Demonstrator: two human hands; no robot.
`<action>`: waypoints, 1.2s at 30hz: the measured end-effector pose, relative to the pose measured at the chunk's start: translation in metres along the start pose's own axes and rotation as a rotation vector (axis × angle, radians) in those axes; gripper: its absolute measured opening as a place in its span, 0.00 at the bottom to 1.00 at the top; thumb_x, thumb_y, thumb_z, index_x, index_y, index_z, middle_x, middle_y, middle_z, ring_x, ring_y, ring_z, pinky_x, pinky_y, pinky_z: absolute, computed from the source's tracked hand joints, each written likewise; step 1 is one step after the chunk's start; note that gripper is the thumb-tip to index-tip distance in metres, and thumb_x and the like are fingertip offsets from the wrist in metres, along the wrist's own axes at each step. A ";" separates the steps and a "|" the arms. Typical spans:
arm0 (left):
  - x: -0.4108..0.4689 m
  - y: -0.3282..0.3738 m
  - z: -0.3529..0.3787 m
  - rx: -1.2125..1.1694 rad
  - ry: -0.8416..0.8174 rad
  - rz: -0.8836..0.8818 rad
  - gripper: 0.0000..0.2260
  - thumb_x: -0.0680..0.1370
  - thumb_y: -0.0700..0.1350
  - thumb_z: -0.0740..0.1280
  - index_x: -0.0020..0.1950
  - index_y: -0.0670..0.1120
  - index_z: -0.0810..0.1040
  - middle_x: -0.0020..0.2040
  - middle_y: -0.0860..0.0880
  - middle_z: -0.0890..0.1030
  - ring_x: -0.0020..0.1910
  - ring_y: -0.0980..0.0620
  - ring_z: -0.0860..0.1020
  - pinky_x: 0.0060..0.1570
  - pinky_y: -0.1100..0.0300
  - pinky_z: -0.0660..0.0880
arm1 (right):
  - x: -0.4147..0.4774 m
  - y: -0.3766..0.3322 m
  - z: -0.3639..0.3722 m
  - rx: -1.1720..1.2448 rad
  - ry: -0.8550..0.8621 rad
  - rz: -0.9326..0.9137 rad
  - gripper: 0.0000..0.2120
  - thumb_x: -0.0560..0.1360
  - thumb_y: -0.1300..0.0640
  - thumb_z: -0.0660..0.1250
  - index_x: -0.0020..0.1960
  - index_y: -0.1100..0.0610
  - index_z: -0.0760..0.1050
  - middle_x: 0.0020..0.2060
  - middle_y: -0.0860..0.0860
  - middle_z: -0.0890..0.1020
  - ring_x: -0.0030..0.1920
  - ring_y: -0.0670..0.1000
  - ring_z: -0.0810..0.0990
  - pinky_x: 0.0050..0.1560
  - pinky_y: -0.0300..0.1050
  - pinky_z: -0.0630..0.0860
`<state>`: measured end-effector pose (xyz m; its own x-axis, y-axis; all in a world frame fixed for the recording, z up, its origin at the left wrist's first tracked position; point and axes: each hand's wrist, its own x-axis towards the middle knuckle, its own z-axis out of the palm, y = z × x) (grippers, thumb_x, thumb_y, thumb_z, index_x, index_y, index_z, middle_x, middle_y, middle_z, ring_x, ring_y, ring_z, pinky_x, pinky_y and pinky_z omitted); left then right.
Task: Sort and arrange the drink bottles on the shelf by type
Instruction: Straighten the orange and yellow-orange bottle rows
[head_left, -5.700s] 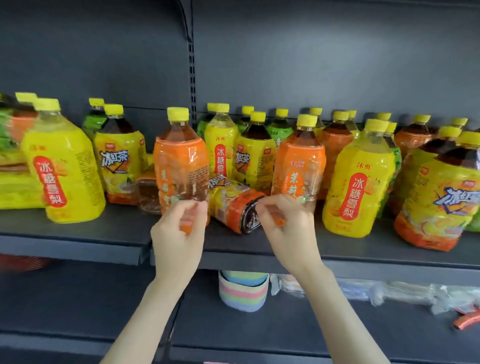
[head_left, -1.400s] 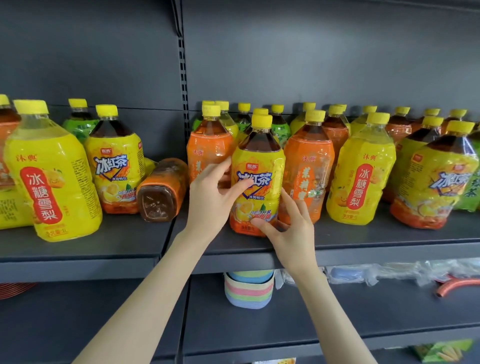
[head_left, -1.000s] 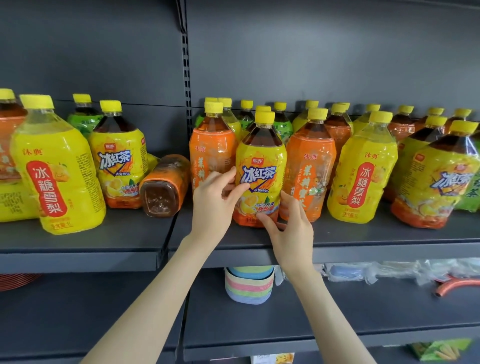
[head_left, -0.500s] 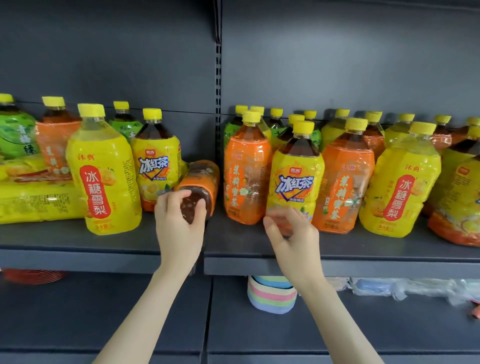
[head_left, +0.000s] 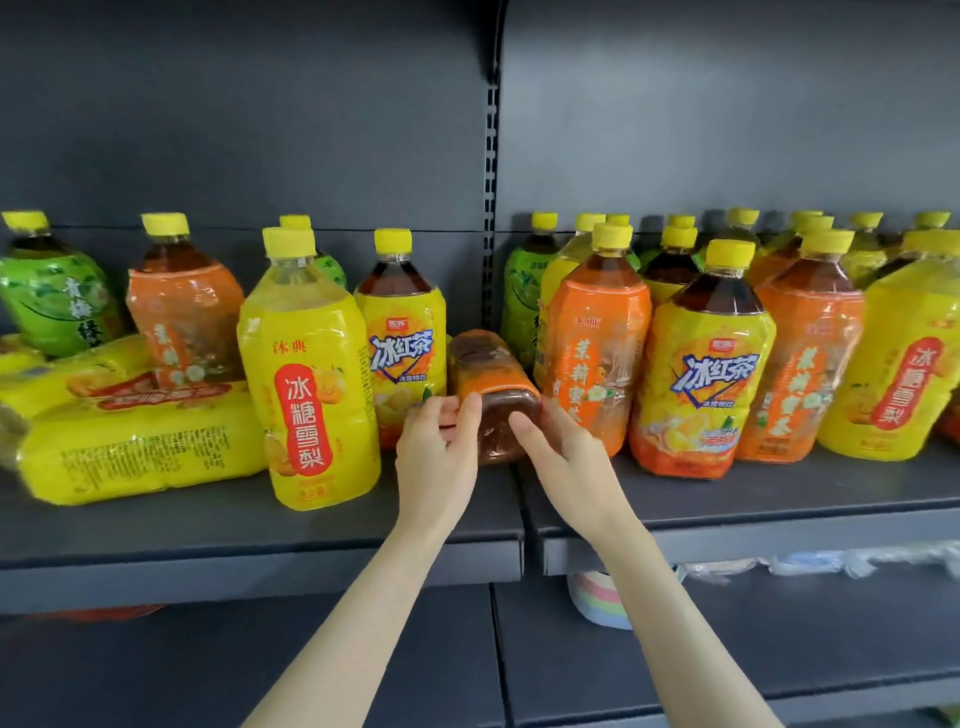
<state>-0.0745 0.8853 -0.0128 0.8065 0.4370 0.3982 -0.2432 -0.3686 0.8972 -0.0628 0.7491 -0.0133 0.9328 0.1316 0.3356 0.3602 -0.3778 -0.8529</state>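
- Head view: a person's bare left hand (head_left: 436, 457) and right hand (head_left: 569, 460) reach in side by side to a dark grey metal shelf (head_left: 260, 525) crowded with yellow-capped drink bottles.
- Both hands grasp an orange-labelled plastic bottle of brown tea (head_left: 491, 364). It lies on its side, base toward the camera, over the seam where two shelf boards meet. The left fingers curl over the base's upper left edge and the right fingers wrap its right side.
- Just left of it stands a yellow-labelled iced tea bottle (head_left: 408, 338). Left of that, nearer the shelf's front edge, a tall yellow pear-drink bottle (head_left: 311, 374) stands upright.
- Further left, yellow bottles lying flat (head_left: 140, 447) are stacked, with a green-labelled tea bottle (head_left: 52, 296) upright behind them.
- On the right, an upright orange-labelled bottle (head_left: 597, 343) stands just beside the toppled one. Beyond it, mixed yellow, orange and green bottles stand several rows deep.
- A slotted black upright post (head_left: 490, 208) splits the plain dark grey back panel (head_left: 260, 104).
- Below, a lower dark shelf (head_left: 753, 654) carries a pastel-striped round item (head_left: 592, 605), partly hidden, and pale crumpled plastic wrapping (head_left: 857, 558).
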 end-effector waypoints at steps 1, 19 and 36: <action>-0.001 0.000 -0.001 -0.037 -0.021 -0.026 0.08 0.78 0.54 0.64 0.51 0.51 0.75 0.50 0.53 0.79 0.47 0.58 0.77 0.52 0.51 0.78 | -0.001 -0.001 -0.001 0.068 -0.005 -0.001 0.07 0.79 0.44 0.61 0.53 0.42 0.76 0.49 0.40 0.82 0.57 0.44 0.79 0.56 0.35 0.74; -0.006 0.007 -0.021 -0.275 -0.336 -0.285 0.19 0.71 0.67 0.63 0.55 0.57 0.72 0.49 0.58 0.78 0.45 0.59 0.79 0.34 0.71 0.74 | -0.010 -0.009 -0.008 0.245 -0.109 0.092 0.30 0.70 0.29 0.61 0.59 0.51 0.79 0.47 0.43 0.85 0.50 0.41 0.83 0.47 0.32 0.76; 0.004 0.017 -0.010 -0.381 -0.391 -0.051 0.39 0.58 0.66 0.72 0.64 0.56 0.61 0.58 0.58 0.76 0.52 0.62 0.79 0.44 0.67 0.77 | -0.019 0.000 -0.014 0.409 -0.016 -0.193 0.44 0.61 0.55 0.79 0.71 0.39 0.62 0.65 0.36 0.75 0.61 0.44 0.78 0.51 0.40 0.80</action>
<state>-0.0803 0.8895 0.0058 0.9450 0.0824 0.3167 -0.3178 0.0004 0.9482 -0.0807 0.7341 -0.0138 0.8467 0.1795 0.5009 0.5011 0.0478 -0.8641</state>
